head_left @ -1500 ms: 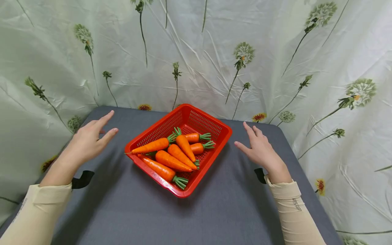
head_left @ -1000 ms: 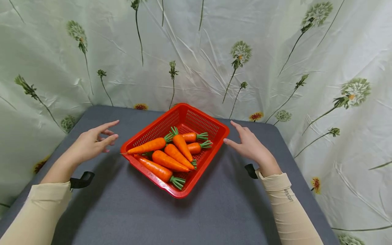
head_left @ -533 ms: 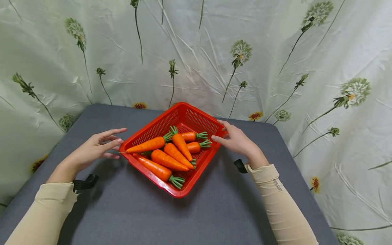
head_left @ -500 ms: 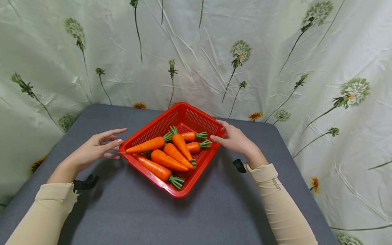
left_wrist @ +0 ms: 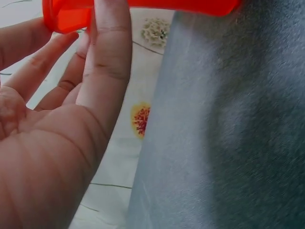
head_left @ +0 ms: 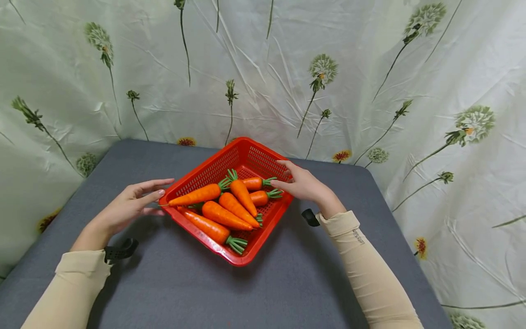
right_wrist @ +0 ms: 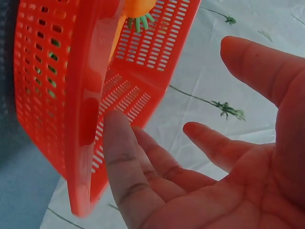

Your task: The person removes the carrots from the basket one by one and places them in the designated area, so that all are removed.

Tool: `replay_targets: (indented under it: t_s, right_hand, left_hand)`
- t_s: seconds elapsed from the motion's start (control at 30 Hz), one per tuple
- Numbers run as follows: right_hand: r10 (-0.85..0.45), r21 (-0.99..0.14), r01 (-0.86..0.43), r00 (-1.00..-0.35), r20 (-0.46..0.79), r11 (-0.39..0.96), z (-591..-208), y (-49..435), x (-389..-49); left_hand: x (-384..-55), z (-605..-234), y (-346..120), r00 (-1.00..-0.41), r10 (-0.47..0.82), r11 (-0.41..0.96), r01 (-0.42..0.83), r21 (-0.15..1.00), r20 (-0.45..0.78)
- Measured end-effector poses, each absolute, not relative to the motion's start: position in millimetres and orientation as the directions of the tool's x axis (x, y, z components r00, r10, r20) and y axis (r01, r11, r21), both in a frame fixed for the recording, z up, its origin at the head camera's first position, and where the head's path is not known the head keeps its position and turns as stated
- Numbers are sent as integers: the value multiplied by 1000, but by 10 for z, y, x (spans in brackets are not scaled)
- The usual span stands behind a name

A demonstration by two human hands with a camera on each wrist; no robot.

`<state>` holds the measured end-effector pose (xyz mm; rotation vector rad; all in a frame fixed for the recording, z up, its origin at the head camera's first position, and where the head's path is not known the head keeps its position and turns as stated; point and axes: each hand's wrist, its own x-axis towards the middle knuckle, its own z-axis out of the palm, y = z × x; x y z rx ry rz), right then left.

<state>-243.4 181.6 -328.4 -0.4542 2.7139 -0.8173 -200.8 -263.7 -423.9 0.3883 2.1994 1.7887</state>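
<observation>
A red plastic basket (head_left: 246,260) with slotted walls sits on the table, turned cornerwise. Inside lie several orange carrots (head_left: 228,215) with green stem tops. At the basket's left corner is the left hand (head_left: 129,205), its thumb at the rim and its fingers extended along the outside. The left wrist view shows fingertips close below the red rim (left_wrist: 186,5); how firmly they touch is unclear. By the right corner, the right hand (head_left: 304,183) reaches over the rim with thumb and fingers spread. Its thumb stands clear of the wall in the right wrist view.
A grey cloth-covered table (head_left: 263,297) lies under the basket. Behind and beside it hangs a pale curtain (head_left: 267,82) printed with dandelions. Black straps (head_left: 122,249) circle both wrists.
Both hands have moved inward from the table's sides to the basket's left and right corners. The right hand now overlaps the rim. The basket and carrots keep their place on the table.
</observation>
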Motion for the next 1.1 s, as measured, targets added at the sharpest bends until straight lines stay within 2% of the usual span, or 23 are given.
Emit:
replay_targets:
  t_s: [0.33, 0.73, 1.1]
  right_hand:
    - [-378, -592, -184, -899, -221, 784, -3326, 1709, -2536]
    - [-388, -641, -140, -883, -264, 755, -3366, 1634, -2600]
    - [-433, -733, -20, -818, -380, 680, -3450, 1526, -2743]
  left_hand:
    - [-2022, -4335, -2612, -905, 424, 39, 46, 998, 25]
    - [-2002, -4420, -2597, -905, 424, 5, 50, 999, 43]
    - [-1973, -4444, -2564, -917, 395, -24, 49, 999, 54]
